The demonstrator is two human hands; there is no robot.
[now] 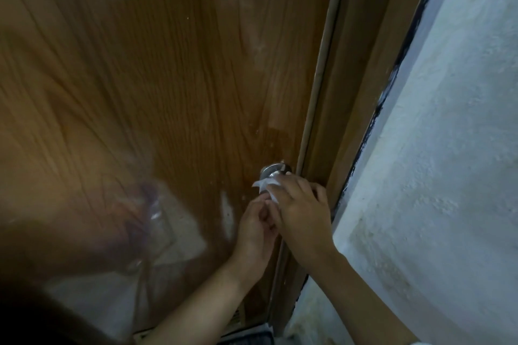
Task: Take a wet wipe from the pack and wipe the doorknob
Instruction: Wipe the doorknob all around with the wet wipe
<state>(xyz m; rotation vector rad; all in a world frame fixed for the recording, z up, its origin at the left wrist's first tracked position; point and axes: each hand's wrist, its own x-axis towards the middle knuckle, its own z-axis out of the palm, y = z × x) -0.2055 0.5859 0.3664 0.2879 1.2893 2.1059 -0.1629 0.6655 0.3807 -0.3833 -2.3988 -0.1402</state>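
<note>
At the right edge of the wooden door (168,78), we hold our right hand (301,206) over the metal doorknob (271,171), fingers curled round the white wet wipe (265,185) and pressing it onto the knob. Our left hand (256,232) sits just below, fingers curled toward the wipe's lower edge; we cannot tell whether it pinches it. A pale wall (448,148) stands at the right.

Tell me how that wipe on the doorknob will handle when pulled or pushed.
Likely floppy: the wet wipe bunches into crumpled points beside the right hand. Probably light, and it may slide on the shiny metal doorknob.
</note>
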